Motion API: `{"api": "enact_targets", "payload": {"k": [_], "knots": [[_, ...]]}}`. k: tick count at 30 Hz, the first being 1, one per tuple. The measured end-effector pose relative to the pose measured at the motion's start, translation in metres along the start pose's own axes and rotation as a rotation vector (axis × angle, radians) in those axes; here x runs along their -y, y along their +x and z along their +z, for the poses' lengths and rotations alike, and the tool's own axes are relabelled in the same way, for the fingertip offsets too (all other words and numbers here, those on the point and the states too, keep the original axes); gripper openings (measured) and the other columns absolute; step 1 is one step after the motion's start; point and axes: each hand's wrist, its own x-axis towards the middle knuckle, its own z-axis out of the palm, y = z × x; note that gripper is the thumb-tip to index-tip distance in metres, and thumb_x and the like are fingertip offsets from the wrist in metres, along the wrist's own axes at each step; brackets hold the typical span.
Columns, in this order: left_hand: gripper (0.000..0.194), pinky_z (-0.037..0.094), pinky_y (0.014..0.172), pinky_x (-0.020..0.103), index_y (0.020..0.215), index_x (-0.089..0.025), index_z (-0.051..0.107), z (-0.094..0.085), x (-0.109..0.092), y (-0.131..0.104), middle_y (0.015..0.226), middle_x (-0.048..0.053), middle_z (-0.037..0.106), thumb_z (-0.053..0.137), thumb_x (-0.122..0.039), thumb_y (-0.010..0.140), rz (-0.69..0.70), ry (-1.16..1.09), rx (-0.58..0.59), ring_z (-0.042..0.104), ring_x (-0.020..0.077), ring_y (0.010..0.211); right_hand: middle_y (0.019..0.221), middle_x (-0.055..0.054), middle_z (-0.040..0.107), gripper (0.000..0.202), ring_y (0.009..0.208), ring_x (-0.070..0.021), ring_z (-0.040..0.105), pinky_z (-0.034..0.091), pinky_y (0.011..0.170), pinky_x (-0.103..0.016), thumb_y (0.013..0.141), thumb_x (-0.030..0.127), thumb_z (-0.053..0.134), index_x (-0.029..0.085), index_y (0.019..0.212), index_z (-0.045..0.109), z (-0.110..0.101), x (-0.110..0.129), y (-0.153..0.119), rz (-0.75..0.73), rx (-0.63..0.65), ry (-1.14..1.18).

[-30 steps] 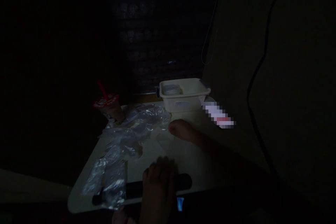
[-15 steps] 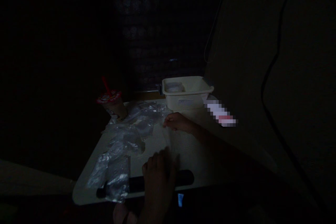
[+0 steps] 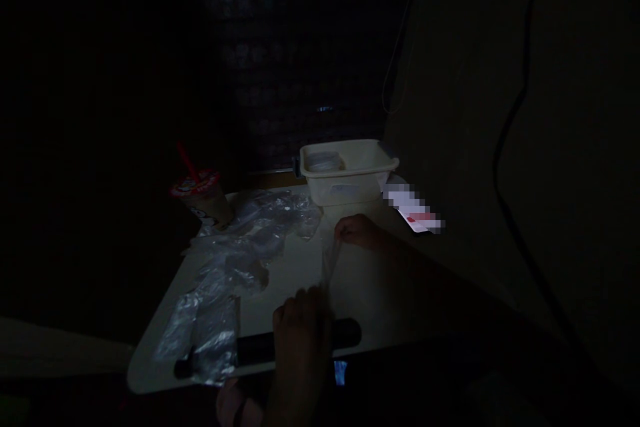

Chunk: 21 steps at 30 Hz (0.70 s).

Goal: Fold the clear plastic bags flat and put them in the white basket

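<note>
In the head view, the right hand (image 3: 357,232) is closed, fingertips pinching a clear plastic strip (image 3: 331,260) above the middle of the white table (image 3: 295,267). The left hand (image 3: 301,327), fingers curled, lies across a black rod (image 3: 255,348); what it grips, I cannot tell. The strip's long axis slants from the right hand towards the left and the table's near edge, which the rod roughly parallels.

Plastic film (image 3: 235,261) between cup (image 3: 206,205) and bin (image 3: 367,189), rod (image 3: 256,348) in front, on table (image 3: 301,267)
</note>
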Motion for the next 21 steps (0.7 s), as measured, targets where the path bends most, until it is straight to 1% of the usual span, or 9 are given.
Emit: {"api": "enact_targets", "payload": {"k": [2, 4, 9, 11, 13, 15, 17, 19, 21], "knots": [[0.030, 0.037, 0.067, 0.034, 0.103, -0.014, 0.048, 0.001, 0.001, -0.002, 0.093, 0.008, 0.058, 0.042, -0.018, 0.074, 0.037, -0.009, -0.021, 0.052, 0.0203, 0.078, 0.059, 0.000, 0.058, 0.010, 0.059, -0.0114, 0.054, 0.040, 0.059, -0.023, 0.054, 0.008, 0.048, 0.013, 0.056, 0.056, 0.000, 0.000, -0.003, -0.031, 0.005, -0.071], [0.032, 0.037, 0.069, 0.036, 0.105, -0.015, 0.048, -0.001, 0.001, -0.004, 0.098, 0.009, 0.056, 0.041, -0.018, 0.074, 0.062, -0.029, -0.013, 0.051, 0.0214, 0.083, 0.060, -0.001, 0.059, 0.012, 0.060, -0.0113, 0.054, 0.040, 0.060, -0.022, 0.055, 0.006, 0.046, 0.013, 0.056, 0.056, 0.000, -0.001, -0.006, -0.059, 0.010, -0.135], [0.031, 0.038, 0.074, 0.038, 0.102, -0.019, 0.051, -0.014, 0.006, -0.014, 0.103, 0.007, 0.054, 0.044, -0.022, 0.073, 0.088, -0.141, 0.023, 0.048, 0.0229, 0.092, 0.065, -0.001, 0.061, 0.021, 0.062, -0.0109, 0.055, 0.040, 0.061, -0.021, 0.058, 0.004, 0.042, 0.014, 0.060, 0.059, -0.004, -0.002, -0.012, -0.048, 0.024, -0.370], [0.029, 0.038, 0.076, 0.036, 0.103, -0.021, 0.051, -0.018, 0.011, -0.015, 0.103, 0.006, 0.054, 0.041, -0.022, 0.076, 0.099, -0.207, 0.034, 0.047, 0.0207, 0.094, 0.067, -0.002, 0.062, 0.022, 0.065, -0.0115, 0.055, 0.040, 0.063, -0.021, 0.059, 0.004, 0.041, 0.014, 0.062, 0.060, -0.007, 0.000, -0.014, -0.053, -0.002, -0.461], [0.032, 0.037, 0.080, 0.034, 0.110, -0.021, 0.046, -0.019, 0.015, -0.012, 0.107, 0.005, 0.053, 0.035, -0.021, 0.079, 0.105, -0.234, 0.070, 0.045, 0.0185, 0.099, 0.074, -0.003, 0.063, 0.024, 0.072, -0.0131, 0.055, 0.039, 0.069, -0.024, 0.061, 0.005, 0.041, 0.015, 0.067, 0.061, -0.007, 0.004, -0.016, -0.088, -0.079, -0.574], [0.039, 0.035, 0.084, 0.035, 0.119, -0.019, 0.035, -0.018, 0.016, -0.008, 0.118, 0.005, 0.046, 0.030, -0.018, 0.081, 0.133, -0.187, 0.120, 0.038, 0.0180, 0.108, 0.085, -0.005, 0.062, 0.026, 0.083, -0.0153, 0.053, 0.037, 0.076, -0.028, 0.065, 0.008, 0.041, 0.015, 0.081, 0.061, -0.001, 0.010, -0.020, -0.138, -0.154, -0.698], [0.045, 0.031, 0.088, 0.039, 0.125, -0.015, 0.023, -0.015, 0.014, -0.004, 0.128, 0.007, 0.033, 0.030, -0.018, 0.081, 0.205, -0.098, 0.163, 0.028, 0.0192, 0.116, 0.101, -0.009, 0.057, 0.032, 0.094, -0.0185, 0.048, 0.033, 0.082, -0.033, 0.071, 0.017, 0.041, 0.014, 0.100, 0.054, 0.013, 0.018, -0.026, -0.177, -0.176, -0.811], [0.050, 0.026, 0.091, 0.043, 0.127, -0.013, 0.015, -0.013, 0.010, -0.003, 0.132, 0.009, 0.024, 0.031, -0.022, 0.080, 0.292, -0.018, 0.195, 0.021, 0.0211, 0.120, 0.116, -0.013, 0.046, 0.043, 0.109, -0.0236, 0.036, 0.026, 0.087, -0.039, 0.075, 0.030, 0.040, 0.012, 0.114, 0.043, 0.030, 0.024, -0.032, -0.202, -0.151, -0.910], [0.053, 0.021, 0.093, 0.046, 0.127, -0.012, 0.014, -0.013, 0.006, -0.005, 0.133, 0.010, 0.021, 0.032, -0.029, 0.081, 0.353, 0.032, 0.215, 0.017, 0.0226, 0.121, 0.126, -0.015, 0.034, 0.053, 0.118, -0.0267, 0.022, 0.017, 0.091, -0.045, 0.077, 0.040, 0.036, 0.012, 0.121, 0.034, 0.046, 0.026, -0.038, -0.210, -0.114, -0.990]]}}
